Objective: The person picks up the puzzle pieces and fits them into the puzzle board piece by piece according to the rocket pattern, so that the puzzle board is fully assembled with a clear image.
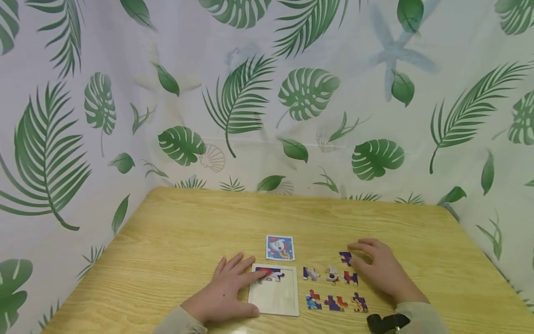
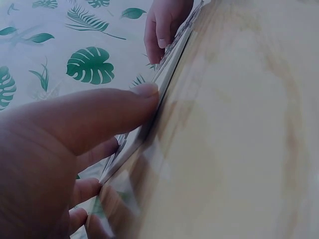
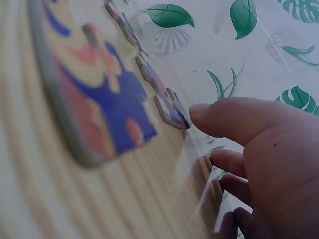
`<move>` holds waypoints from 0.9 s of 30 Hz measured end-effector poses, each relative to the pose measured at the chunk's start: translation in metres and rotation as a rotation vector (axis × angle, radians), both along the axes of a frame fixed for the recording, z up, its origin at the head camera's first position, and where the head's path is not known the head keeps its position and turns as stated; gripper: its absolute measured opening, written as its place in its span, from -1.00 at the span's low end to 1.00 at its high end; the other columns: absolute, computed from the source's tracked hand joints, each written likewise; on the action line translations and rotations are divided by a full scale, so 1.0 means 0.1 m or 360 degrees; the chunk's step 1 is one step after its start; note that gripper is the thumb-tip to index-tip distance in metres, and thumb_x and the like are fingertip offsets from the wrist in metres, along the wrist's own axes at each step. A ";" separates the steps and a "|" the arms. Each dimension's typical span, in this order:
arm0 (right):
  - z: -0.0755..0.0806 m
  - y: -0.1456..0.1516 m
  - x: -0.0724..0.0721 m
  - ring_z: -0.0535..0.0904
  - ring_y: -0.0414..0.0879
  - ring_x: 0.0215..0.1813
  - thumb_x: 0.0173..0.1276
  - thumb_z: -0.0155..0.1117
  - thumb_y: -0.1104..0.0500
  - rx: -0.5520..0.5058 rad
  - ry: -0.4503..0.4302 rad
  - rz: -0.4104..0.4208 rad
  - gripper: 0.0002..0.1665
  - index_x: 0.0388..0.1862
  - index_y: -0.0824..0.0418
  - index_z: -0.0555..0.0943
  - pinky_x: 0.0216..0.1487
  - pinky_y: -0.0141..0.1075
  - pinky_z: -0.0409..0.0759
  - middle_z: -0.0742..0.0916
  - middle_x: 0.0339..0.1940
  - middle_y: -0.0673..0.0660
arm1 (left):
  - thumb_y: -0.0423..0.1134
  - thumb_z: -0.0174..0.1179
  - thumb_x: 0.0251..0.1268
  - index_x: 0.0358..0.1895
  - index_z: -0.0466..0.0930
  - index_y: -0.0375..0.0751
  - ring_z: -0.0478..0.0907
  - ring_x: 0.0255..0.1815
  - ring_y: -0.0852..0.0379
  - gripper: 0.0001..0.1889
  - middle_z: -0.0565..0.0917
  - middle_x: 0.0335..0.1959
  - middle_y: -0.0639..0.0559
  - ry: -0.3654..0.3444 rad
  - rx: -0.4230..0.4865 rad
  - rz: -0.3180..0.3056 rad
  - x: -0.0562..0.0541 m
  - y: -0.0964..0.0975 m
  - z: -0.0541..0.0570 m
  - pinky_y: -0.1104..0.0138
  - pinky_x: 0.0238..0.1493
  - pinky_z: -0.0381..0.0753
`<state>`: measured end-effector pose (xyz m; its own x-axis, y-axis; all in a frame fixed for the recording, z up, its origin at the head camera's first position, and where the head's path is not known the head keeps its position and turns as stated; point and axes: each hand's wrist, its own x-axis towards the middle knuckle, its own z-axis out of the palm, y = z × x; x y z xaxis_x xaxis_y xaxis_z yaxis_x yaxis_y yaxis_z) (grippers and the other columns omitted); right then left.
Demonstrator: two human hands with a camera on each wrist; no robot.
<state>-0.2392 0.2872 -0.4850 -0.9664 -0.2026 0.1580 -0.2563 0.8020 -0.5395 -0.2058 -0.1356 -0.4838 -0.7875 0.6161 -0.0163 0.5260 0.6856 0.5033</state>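
Observation:
A light wooden puzzle tray [image 1: 273, 299] lies on the table, with joined jigsaw pieces [image 1: 277, 276] along its upper left. My left hand [image 1: 229, 290] is spread at the tray's left side. Its index finger reaches over those pieces, and its thumb lies at the lower left corner. The right hand [image 1: 381, 271] hovers by a purple jigsaw piece [image 1: 345, 258], thumb and index finger loosely bent on either side. In the right wrist view, the thumb [image 3: 219, 114] looks close to a piece edge; contact is unclear. Several loose pieces [image 1: 334, 302] lie in rows between tray and right hand.
A small picture card [image 1: 280, 247] with a white figure on blue lies just behind the tray. The wooden table [image 1: 200, 222] extends to a leaf-print curtain [image 1: 250, 139] at the back and sides. A black strap device [image 1: 388, 322] sits on the right wrist.

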 end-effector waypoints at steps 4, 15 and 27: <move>-0.01 0.02 0.00 0.23 0.50 0.40 0.49 0.26 0.02 0.0014 -0.0014 0.0011 -0.53 0.30 0.14 0.63 0.25 0.48 0.19 0.44 0.42 0.43 | 0.35 0.30 0.13 0.56 0.23 0.39 -0.20 0.64 -0.20 -0.13 0.11 0.62 -0.04 0.0006 -0.0015 -0.0009 0.00 0.00 0.02 -0.30 0.46 -0.40; -0.04 0.00 -0.01 0.23 0.50 0.40 0.48 0.28 0.02 0.0037 -0.0018 0.0019 -0.59 0.24 0.08 0.67 0.26 0.47 0.21 0.43 0.43 0.43 | 0.39 0.28 0.13 0.56 0.24 0.37 -0.19 0.64 -0.21 -0.12 0.12 0.62 -0.05 0.0011 0.0002 -0.0006 0.00 -0.01 -0.03 -0.31 0.46 -0.39; -0.03 -0.02 0.01 0.24 0.49 0.39 0.45 0.33 0.03 0.0055 -0.0002 -0.0027 -0.67 0.12 0.08 0.73 0.30 0.45 0.17 0.45 0.40 0.41 | 0.37 0.29 0.14 0.57 0.22 0.36 -0.20 0.64 -0.21 -0.11 0.11 0.62 -0.04 0.0018 -0.0002 -0.0009 0.02 0.00 -0.01 -0.31 0.46 -0.39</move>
